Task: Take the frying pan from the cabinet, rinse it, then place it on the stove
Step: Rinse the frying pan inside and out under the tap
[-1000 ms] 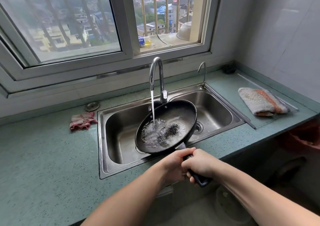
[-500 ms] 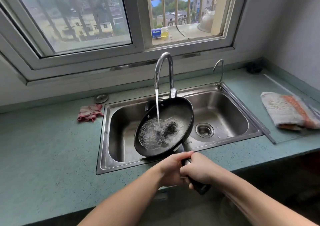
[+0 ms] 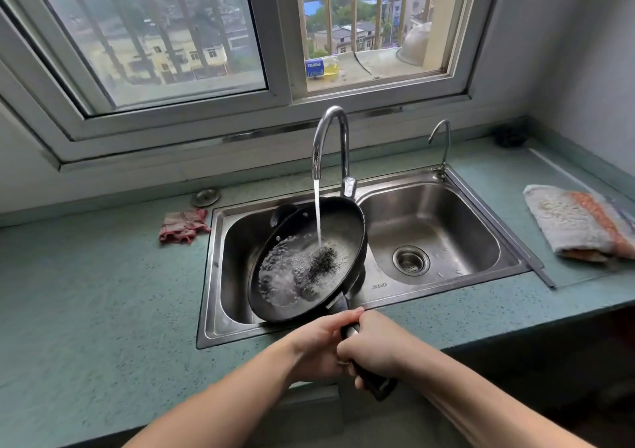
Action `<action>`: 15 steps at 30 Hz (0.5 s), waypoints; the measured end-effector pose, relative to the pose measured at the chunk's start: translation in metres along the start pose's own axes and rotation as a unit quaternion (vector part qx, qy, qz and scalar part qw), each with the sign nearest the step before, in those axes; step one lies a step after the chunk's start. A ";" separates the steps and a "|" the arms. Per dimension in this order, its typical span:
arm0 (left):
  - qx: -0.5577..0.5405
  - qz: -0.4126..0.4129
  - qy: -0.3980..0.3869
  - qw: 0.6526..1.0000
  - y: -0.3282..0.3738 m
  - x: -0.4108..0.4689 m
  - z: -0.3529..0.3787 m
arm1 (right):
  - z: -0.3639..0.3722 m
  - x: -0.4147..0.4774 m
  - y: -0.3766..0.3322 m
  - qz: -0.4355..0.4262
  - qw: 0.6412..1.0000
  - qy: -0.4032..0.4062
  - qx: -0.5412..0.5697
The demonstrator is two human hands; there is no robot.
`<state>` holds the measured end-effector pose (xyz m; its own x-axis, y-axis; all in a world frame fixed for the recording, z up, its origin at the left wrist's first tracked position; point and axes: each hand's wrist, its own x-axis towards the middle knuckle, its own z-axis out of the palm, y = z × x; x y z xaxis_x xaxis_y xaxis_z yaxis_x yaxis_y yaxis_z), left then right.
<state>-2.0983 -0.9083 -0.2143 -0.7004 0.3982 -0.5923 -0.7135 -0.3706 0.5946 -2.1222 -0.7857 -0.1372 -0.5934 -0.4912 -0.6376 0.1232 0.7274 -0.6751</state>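
A black frying pan [image 3: 343, 231] hangs tilted over the left basin of the steel double sink [image 3: 220, 275]. Water runs from the tall faucet [image 3: 331, 128] into the pan and pools on its lower left side. Both hands hold the pan's black handle at the sink's front edge: my left hand [image 3: 318, 344] wraps it from the left, my right hand [image 3: 372, 348] grips it from the right, just behind. The handle's end sticks out below my right hand. The stove is not in view.
A pink rag [image 3: 182, 226] and a round metal strainer [image 3: 205, 196] lie left of the sink. A folded towel [image 3: 580, 222] lies on the right counter. A small second tap [image 3: 441, 145] stands behind the right basin, whose drain [image 3: 410, 260] is open.
The pan has shifted a little left and tilted more over the left basin, and the water pools lower in it. Both hands keep the same hold. The view has dropped and moved closer.
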 end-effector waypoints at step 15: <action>-0.046 0.068 0.013 0.997 0.025 -0.008 0.008 | 0.005 0.008 -0.022 -0.017 0.996 0.085 -0.037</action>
<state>-2.1103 -0.9142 -0.1908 -0.7896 0.3173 -0.5252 -0.6103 -0.4957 0.6180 -2.1256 -0.8079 -0.1291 -0.7226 -0.4333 -0.5387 0.0456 0.7476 -0.6626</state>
